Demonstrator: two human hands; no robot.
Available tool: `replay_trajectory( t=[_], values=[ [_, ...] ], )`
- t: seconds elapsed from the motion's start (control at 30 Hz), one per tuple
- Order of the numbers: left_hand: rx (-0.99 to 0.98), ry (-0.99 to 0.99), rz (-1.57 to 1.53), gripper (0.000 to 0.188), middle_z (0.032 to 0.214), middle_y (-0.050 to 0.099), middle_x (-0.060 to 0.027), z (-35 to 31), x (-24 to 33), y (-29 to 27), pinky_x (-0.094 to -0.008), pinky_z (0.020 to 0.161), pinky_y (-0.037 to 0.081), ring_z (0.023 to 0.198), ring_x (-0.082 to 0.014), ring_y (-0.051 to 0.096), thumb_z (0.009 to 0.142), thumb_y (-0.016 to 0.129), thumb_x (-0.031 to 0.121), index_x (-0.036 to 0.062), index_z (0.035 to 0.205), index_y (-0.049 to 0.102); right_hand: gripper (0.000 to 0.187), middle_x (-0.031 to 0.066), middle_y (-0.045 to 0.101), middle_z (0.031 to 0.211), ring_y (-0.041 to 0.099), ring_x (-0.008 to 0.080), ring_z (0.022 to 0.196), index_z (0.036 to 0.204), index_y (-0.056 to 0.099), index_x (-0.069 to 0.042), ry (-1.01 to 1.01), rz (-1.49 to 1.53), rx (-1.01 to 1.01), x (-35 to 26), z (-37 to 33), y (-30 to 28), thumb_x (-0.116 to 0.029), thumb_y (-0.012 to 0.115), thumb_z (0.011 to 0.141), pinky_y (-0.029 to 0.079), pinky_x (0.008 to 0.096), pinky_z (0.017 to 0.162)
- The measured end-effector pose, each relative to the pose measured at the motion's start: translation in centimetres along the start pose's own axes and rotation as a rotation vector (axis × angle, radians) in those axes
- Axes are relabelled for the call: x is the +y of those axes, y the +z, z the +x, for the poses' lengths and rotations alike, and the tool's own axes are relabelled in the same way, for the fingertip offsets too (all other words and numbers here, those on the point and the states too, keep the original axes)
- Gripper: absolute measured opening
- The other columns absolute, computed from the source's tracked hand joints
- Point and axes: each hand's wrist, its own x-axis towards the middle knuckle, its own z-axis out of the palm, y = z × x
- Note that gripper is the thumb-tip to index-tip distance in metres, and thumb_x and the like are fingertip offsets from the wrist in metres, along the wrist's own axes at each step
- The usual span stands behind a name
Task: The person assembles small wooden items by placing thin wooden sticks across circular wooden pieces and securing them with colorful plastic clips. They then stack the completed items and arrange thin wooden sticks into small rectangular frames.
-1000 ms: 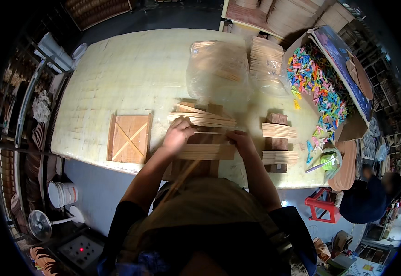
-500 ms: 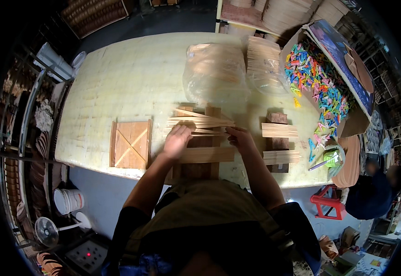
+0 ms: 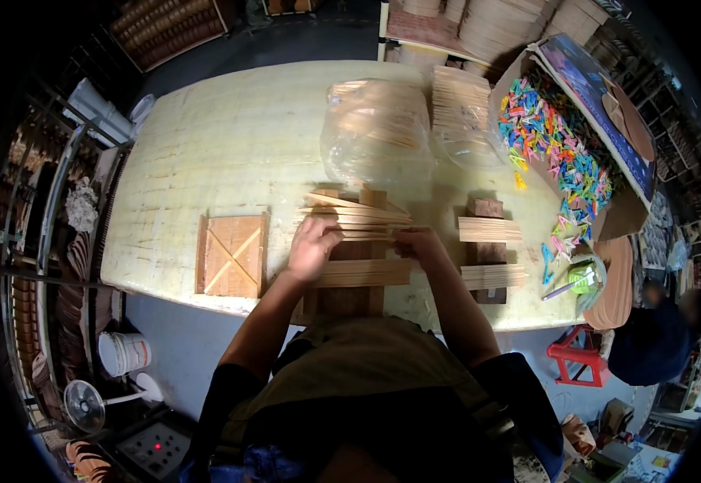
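Note:
Thin wooden strips [image 3: 362, 216] lie loosely fanned across a dark wooden stand [image 3: 346, 299] in front of me. At their left end, my left hand [image 3: 313, 245] is closed with its fingers on a strip. My right hand [image 3: 418, 244] pinches the right end of a strip, so the two hands hold it from both sides. Closer to me, an even row of wooden strips [image 3: 362, 274] lies flat across the same stand. The fingertips are partly hidden by the strips and hands.
A wooden board with a cross of strips [image 3: 231, 256] lies left. On the right, two strip bundles [image 3: 489, 229] rest on blocks. Behind are plastic-bagged strips [image 3: 379, 121] and a carton of coloured clothespins [image 3: 556, 145]. A green container [image 3: 582, 278] stands near the table's right edge.
My right hand has shifted slightly down and left at the strips' right end. My left hand has barely moved, staying at the left end.

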Motion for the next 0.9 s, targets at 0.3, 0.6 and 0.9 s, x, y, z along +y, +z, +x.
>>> replay_trajectory(
  t=[0.3, 0.6, 0.9],
  values=[
    [-0.046, 0.031, -0.001, 0.008, 0.085, 0.063, -0.0061, -0.5, -0.7, 0.5, -0.0347, 0.072, 0.049, 0.081, -0.0252, 0.058, 0.071, 0.067, 0.002, 0.0065, 0.077, 0.065, 0.036, 0.011, 0.066, 0.076, 0.062, 0.0163, 0.058, 0.09, 0.063, 0.001, 0.088, -0.064, -0.002, -0.6, 0.2, -0.4, -0.033, 0.072, 0.081, 0.052, 0.0269, 0.055],
    [-0.031, 0.029, 0.006, 0.007, 0.087, 0.063, -0.0063, -0.2, -0.3, 0.3, -0.0352, 0.073, 0.048, 0.083, -0.0255, 0.057, 0.071, 0.068, 0.002, 0.0061, 0.075, 0.064, 0.037, 0.0115, 0.066, 0.079, 0.063, 0.0167, 0.061, 0.093, 0.063, 0.003, 0.03, -0.041, -0.035, -0.4, -0.1, -1.0, -0.031, 0.071, 0.081, 0.054, 0.0277, 0.058],
    [-0.099, 0.028, 0.007, 0.006, 0.087, 0.063, -0.007, -1.0, -1.1, 0.8, -0.036, 0.074, 0.049, 0.081, -0.0267, 0.058, 0.073, 0.067, 0.002, 0.0048, 0.075, 0.062, 0.038, 0.0135, 0.068, 0.076, 0.066, 0.0171, 0.062, 0.093, 0.064, 0.002, 0.036, -0.087, -0.017, -1.3, -0.5, -0.5, -0.034, 0.069, 0.082, 0.055, 0.028, 0.059]
  ],
)
